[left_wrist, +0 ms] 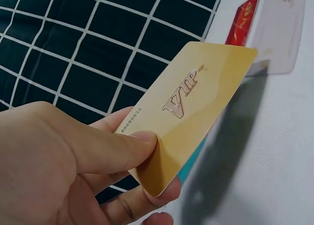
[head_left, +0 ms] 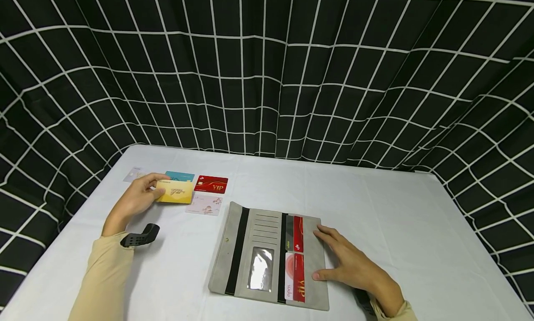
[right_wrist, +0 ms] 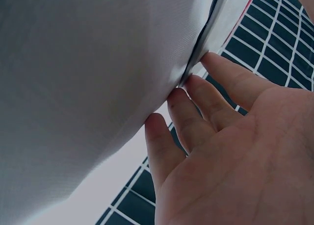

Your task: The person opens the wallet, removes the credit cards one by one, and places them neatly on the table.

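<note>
My left hand [head_left: 137,198] pinches a yellow VIP card [head_left: 177,192] between thumb and fingers, raised above the tabletop at the left. In the left wrist view the thumb lies across one end of the card's printed face. A grey wallet [head_left: 241,261] lies unfolded on the table, with a clear window and slots. Its right-hand pockets hold a red card [head_left: 298,235], a dark LOGO card [head_left: 289,240], a red VIP card [head_left: 299,274] and a pale pink card [head_left: 289,277]. My right hand [head_left: 360,267] rests its spread thumb and fingertips on the wallet's right edge.
Behind the yellow card lie a teal card [head_left: 185,176], a red VIP card [head_left: 211,184], a floral pale pink card [head_left: 208,205] and a pale card [head_left: 132,173]. A white cloth covers the table [head_left: 375,210]. A black gridded curtain [head_left: 250,80] hangs around it.
</note>
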`<state>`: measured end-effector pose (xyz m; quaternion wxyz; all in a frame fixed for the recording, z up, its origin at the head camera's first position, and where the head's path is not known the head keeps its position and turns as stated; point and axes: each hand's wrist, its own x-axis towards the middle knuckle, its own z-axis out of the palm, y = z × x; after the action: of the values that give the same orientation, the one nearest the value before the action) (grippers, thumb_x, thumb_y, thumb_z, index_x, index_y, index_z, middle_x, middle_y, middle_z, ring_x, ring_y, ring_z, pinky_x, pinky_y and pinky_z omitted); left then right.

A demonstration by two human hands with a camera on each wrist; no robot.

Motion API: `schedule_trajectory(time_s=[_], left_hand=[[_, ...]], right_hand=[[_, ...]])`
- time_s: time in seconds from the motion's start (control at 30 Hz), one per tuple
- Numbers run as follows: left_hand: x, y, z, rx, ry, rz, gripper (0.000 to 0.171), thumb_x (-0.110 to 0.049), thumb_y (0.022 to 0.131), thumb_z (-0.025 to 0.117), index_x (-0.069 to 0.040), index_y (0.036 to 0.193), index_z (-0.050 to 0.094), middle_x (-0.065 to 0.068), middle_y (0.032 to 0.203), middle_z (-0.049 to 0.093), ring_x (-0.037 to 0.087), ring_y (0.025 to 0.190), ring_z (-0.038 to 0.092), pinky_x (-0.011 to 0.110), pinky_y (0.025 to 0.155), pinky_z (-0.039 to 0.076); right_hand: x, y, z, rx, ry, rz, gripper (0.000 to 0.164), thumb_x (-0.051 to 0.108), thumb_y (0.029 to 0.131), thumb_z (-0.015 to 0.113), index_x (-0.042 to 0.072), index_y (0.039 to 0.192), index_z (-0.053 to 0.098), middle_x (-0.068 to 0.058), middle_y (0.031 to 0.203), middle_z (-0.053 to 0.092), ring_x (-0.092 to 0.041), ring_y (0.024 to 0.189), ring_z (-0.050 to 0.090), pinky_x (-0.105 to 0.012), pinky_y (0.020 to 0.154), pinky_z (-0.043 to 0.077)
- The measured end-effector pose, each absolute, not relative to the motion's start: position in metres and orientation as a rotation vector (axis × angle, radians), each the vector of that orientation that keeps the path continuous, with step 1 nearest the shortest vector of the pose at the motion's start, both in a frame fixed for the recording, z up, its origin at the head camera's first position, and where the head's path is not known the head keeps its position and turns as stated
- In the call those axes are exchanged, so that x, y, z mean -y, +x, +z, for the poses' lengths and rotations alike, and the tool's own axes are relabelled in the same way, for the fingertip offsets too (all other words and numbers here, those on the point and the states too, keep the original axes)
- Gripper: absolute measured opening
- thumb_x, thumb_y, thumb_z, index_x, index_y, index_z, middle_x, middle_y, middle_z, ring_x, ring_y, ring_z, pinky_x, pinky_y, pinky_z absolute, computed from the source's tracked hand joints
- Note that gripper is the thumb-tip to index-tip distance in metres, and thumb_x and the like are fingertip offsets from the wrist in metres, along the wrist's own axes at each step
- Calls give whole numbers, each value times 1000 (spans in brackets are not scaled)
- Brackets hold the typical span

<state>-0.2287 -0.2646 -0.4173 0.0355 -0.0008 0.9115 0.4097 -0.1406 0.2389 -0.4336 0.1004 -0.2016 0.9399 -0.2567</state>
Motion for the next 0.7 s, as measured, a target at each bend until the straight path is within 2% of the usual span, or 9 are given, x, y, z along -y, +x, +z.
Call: schedule_trajectory(time_s=[0.17, 0.37, 0.5, 0.6, 0.7], left_hand=[[268, -229, -423, -2801, -32, 1231, 40, -4, 97, 53, 2, 137, 51, 24, 116, 52, 27, 94, 51, 25, 68, 42], [274, -230, -429, -2752, -58, 1270, 43, -3, 97, 53, 10, 137, 44, 23, 106, 59, 14, 75, 53, 24, 59, 42], [278, -229, -431, -2714, -65, 1287, 44, -3, 97, 53, 11, 137, 41, 17, 96, 61, 9, 67, 49, 24, 56, 40], [281, -229, -431, -2706, -52, 1259, 47, -4, 96, 54, 10, 139, 43, 13, 93, 61, 9, 72, 50, 23, 60, 40], [282, -229, -431, -2708, -95, 1192, 49, -8, 97, 56, 9, 141, 44, 19, 102, 64, 16, 87, 54, 25, 72, 40]], right_hand=[[-239, -141, -433, -2768, -584, -764, 99, 59, 71, 81, 7, 147, 45, -13, 155, 37, -41, 140, 40, -62, 104, 40], [-239, -141, -433, -2756, -570, -771, 100, 59, 70, 81, 8, 147, 44, -13, 156, 36, -42, 141, 39, -63, 104, 40], [-239, -141, -434, -2761, -585, -778, 99, 59, 70, 81, 8, 147, 45, -13, 156, 37, -42, 140, 39, -63, 104, 40], [-240, -141, -435, -2770, -599, -777, 98, 59, 71, 81, 8, 147, 45, -12, 155, 38, -41, 140, 40, -63, 103, 41], [-240, -141, -435, -2767, -590, -776, 99, 60, 70, 81, 8, 147, 45, -12, 156, 37, -41, 140, 40, -63, 103, 41]])
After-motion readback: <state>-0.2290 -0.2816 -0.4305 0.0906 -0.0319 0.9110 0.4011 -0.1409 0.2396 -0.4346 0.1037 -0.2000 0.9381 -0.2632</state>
